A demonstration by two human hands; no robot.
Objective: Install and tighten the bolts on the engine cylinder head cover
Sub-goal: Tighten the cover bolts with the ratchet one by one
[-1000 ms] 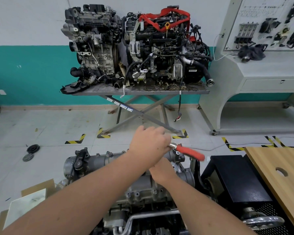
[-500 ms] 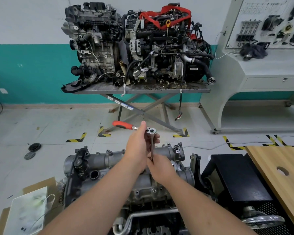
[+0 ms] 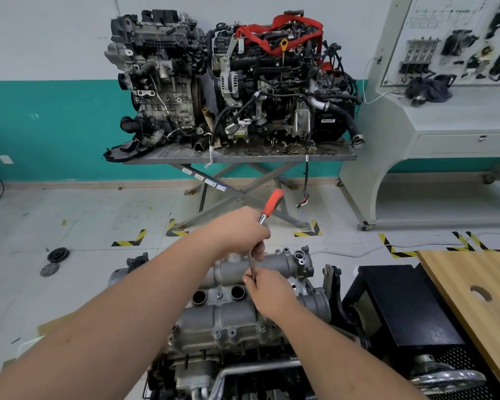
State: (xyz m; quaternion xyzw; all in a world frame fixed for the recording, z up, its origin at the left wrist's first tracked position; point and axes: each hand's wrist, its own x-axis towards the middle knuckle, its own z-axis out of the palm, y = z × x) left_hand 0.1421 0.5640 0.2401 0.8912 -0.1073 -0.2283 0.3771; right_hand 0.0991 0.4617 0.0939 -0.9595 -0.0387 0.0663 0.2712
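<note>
At centre frame, the left hand (image 3: 240, 232) grips the red-handled steel ratchet wrench (image 3: 267, 210); the right hand (image 3: 267, 293) pinches its thin extension bar (image 3: 252, 262) above the grey aluminium cylinder head cover (image 3: 231, 310), lower centre.

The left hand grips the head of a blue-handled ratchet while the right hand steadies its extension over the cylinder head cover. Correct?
Not quite: the head view shows the ratchet handle is red, not blue. The left hand, right hand, extension and cylinder head cover are as stated.
</note>
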